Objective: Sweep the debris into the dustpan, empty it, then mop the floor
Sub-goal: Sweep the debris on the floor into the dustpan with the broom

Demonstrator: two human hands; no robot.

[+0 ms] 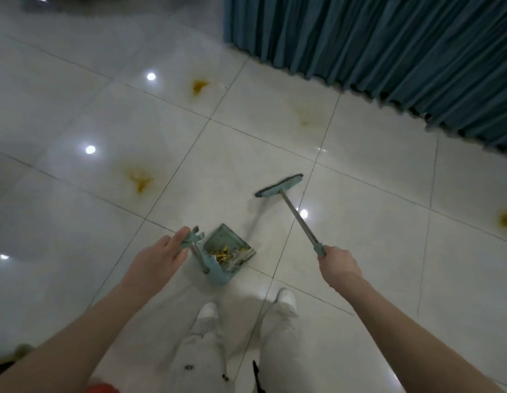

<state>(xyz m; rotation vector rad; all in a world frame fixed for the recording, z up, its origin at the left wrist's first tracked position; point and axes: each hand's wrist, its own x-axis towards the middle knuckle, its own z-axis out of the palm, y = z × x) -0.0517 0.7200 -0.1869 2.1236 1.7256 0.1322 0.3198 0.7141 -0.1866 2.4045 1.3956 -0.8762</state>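
On the glossy white tile floor (360,265), just ahead of the person's white shoes (208,310), stands a pale teal dustpan (218,275) with its open mouth facing away from the feet. Debris (232,255), yellow and whitish scraps, lies heaped at the back of the pan against a comb-like row of teeth. The pan's upright handle (198,256) rises at its left side and ends in a teal clip.

The left hand (158,256) is at that clip, fingers stretched nearly straight and lying against it, the thumb below; nothing shows the fingers curling round the handle. The right hand (339,263), well apart from the left, is clamped on the teal grip at the end of the broom (299,219). Its grey shaft slants forward and to the left, and the broom head (279,185), teal with dark bristles, sits near a tile joint beyond the dustpan, apart from it.

Orange-yellow stains mark the tiles: one far ahead (200,86), one to the left (140,180), a fainter one near the curtain (306,117) and one at the right edge (506,219). A pleated teal curtain (388,52) hangs down to the floor at the upper right. Round light reflections dot the tiles.
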